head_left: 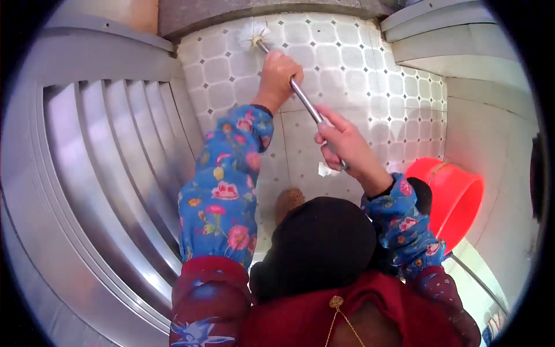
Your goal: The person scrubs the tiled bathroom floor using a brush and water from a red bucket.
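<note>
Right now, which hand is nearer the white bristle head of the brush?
Left. The left hand grips the metal handle just below the bristle head; the right hand holds the handle's lower end, farther from it.

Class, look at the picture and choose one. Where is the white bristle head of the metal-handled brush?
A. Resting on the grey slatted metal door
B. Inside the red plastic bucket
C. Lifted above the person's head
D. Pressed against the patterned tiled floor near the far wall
D: the white bristle head meets the patterned tiled floor near the far edge, with the left hand and right hand both gripping the metal handle; the red plastic bucket stands apart at the right.
</note>
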Available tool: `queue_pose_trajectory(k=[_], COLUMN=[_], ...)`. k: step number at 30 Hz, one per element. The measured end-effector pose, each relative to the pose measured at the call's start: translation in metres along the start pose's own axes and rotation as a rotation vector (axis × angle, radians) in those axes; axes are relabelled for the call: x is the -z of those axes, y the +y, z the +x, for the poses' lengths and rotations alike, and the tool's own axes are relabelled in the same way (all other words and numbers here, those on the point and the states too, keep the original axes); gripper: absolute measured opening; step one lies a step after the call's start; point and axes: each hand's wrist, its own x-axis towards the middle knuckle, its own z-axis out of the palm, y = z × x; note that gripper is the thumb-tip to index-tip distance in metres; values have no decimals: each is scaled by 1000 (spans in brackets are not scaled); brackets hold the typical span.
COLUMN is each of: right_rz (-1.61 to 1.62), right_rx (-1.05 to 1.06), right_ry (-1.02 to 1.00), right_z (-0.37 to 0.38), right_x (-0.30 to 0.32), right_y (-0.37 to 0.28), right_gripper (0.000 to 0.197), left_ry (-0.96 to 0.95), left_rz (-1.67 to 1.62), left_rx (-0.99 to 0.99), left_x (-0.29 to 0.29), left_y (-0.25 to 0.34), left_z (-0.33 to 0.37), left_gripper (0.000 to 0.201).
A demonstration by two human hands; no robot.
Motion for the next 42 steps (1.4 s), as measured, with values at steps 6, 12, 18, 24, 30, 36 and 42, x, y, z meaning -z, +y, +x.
queue_pose_trajectory(k=[6, 12, 18, 24, 30, 36, 42], right_rz=[-265, -116, 25, -382, -324, -453, -422], right_rx=[-179, -180, 6, -259, -77, -156, -262], right_ry=[-49, -34, -71, -208, -104, -200, -180], right_z=[-85, -56, 12, -110, -10, -16, -57], right_x=[57, 29, 4, 73, 7, 12, 38], right_y=[67, 31, -1, 63, 25, 30, 41], right_gripper=[50, 49, 47, 48, 47, 46, 46], left_ry=[34, 75, -14, 65, 106, 41, 160], left_rz=[-194, -44, 36, -55, 117, 55, 116], left_rx=[213, 130, -6, 403, 144, 237, 357], left_x=[-13, -13, -3, 3, 16, 22, 15], left_y=[123, 67, -12, 164, 23, 44, 105], left_z=[-82, -60, -8, -108, -55, -86, -102], left_gripper=[16, 16, 14, 15, 18, 15, 20])
